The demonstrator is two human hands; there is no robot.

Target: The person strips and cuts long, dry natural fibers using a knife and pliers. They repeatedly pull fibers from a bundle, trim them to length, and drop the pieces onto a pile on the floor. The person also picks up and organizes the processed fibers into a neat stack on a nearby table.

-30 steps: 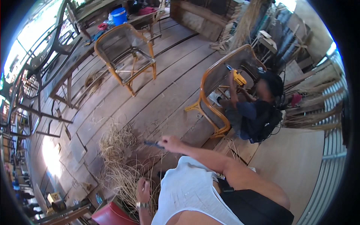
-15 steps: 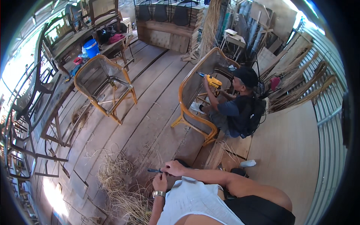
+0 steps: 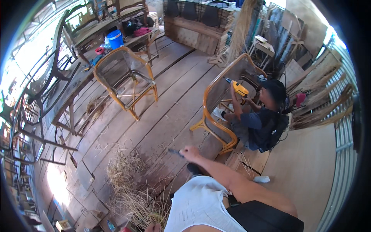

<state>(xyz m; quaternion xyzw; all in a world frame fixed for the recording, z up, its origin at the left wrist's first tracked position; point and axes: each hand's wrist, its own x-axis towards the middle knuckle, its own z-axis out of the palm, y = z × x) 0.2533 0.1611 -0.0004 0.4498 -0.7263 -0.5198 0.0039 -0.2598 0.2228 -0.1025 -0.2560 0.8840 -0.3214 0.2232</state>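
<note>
My right hand is stretched out over the plank floor, closed around a slim dark tool. The tool points to the left; its exact kind is too small and smeared to tell. At the lower edge my left hand shows only in part, beside a loose pile of pale cane strips. Its fingers are cut off by the frame, so its grip is hidden. A second heap of curled strips lies just beyond that pile, left of my right hand.
A co-worker crouches to the right with a yellow cordless drill at a rattan chair. Another rattan chair stands to the left. A blue bucket sits on a bench, and a plywood sheet lies at the right.
My hands have come apart: the right moved forward with the tool, and the left dropped back to the lower edge. The view has shifted, so the room appears further right.
</note>
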